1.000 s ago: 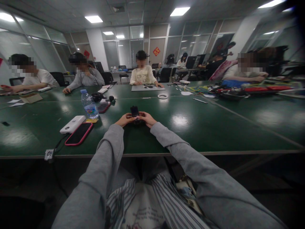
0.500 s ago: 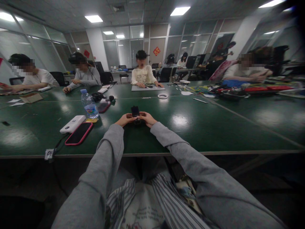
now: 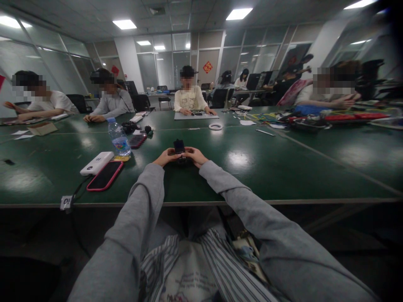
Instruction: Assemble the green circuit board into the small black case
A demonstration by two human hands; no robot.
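Note:
Over the green table, a small black device (image 3: 179,146) stands between my two hands. It looks like a compact camera with a dark flat panel flipped up, and some silvery detail shows low on its body. From the left, my left hand (image 3: 167,157) is closed around its side, with the thumb on the front. On the opposite side my right hand (image 3: 195,155) grips it in the same way. The thumbs come close together below the panel. My fingers hide most of the lower body.
To my left are a phone (image 3: 105,176) in a pink case, a white power bank (image 3: 97,163) with a cable, and a water bottle (image 3: 119,138). A white tape roll (image 3: 215,126) lies farther off. Tangled cables (image 3: 270,117) lie at right. Several people sit around the table (image 3: 283,176).
My hands and the device stay nearly in place. Across the table at left, one person's hand has lifted, and the neighbouring person's hands have come together on the table.

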